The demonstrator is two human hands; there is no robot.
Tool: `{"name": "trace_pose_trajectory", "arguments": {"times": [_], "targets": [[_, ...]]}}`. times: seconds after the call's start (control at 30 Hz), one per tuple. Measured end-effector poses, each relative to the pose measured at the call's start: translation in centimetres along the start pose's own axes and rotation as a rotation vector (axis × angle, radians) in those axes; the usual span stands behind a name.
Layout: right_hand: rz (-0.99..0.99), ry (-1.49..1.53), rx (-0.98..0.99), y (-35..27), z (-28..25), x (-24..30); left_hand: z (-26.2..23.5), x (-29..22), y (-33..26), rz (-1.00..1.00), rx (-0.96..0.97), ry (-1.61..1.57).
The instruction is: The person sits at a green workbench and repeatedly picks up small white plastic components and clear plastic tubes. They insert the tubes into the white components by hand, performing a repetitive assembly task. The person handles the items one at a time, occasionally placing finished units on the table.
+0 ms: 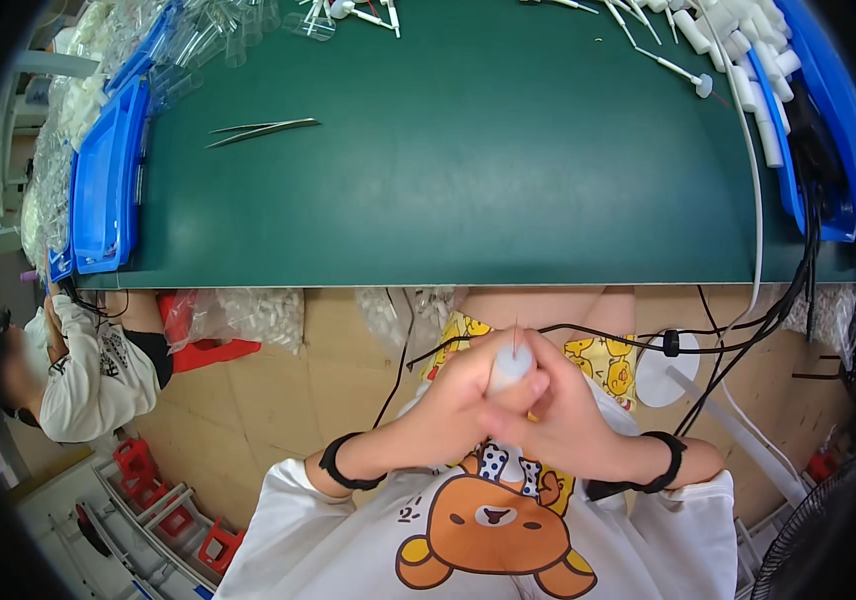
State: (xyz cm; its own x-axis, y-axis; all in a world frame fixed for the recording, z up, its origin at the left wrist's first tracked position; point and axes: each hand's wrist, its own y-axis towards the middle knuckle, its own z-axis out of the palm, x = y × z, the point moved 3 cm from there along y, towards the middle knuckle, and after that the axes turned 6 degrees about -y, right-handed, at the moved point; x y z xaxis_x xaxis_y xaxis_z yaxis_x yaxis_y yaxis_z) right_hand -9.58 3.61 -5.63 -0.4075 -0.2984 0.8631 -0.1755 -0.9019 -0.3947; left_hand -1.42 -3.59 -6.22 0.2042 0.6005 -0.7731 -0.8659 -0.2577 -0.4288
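Note:
Close to my body, below the near edge of the green table, my two hands are closed together around a white plastic cylinder (512, 368). Its rounded end points up and away from me, with a thin reddish wire standing out of it. My left hand (460, 395) wraps its left side. My right hand (576, 405) grips it from the right, the thumb lying across its front. The fingers overlap, so the cylinder's lower part is hidden. Steel tweezers (266, 130) lie on the left part of the table, apart from my hands.
Blue trays stand at the left (108, 190) and right (845, 120) of the green table (448, 190). White cylinders (763, 85), clear tubes (218, 30) and thin-stemmed white parts (673, 68) lie around the far side. Black cables (738, 348) hang near me. Another person (98, 370) sits left.

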Motion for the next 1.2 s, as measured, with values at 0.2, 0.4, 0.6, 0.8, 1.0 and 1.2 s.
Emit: {"name": "trace_pose_trajectory", "arguments": {"times": [0.2, 0.4, 0.6, 0.8, 1.0, 1.2], "targets": [[-0.187, -0.243, 0.303, -1.6, -1.4, 1.8, -0.2, -1.6, -3.2, 0.151, 0.159, 0.42], [-0.418, -0.504, 0.203, -1.7, -1.5, 4.3, -0.4, -2.8, -4.5, 0.124, 0.259, 0.58], [-0.656, -0.79, 0.23, -1.6, -1.2, 5.7, -0.2, -2.7, -5.3, 0.132, 0.29, 0.561], [-0.832, -0.905, 0.199, -2.3, -1.1, 6.7, 0.3, -3.1, -5.9, 0.211, 0.332, 0.59], [-0.889, -1.044, 0.23, -2.7, -0.7, 7.2, 0.4, -2.6, -6.2, 0.206, 0.352, 0.569], [-0.988, -1.099, 0.208, -3.1, -0.4, 6.9, 0.5, -3.3, -6.0, 0.259, 0.304, 0.579]]}}
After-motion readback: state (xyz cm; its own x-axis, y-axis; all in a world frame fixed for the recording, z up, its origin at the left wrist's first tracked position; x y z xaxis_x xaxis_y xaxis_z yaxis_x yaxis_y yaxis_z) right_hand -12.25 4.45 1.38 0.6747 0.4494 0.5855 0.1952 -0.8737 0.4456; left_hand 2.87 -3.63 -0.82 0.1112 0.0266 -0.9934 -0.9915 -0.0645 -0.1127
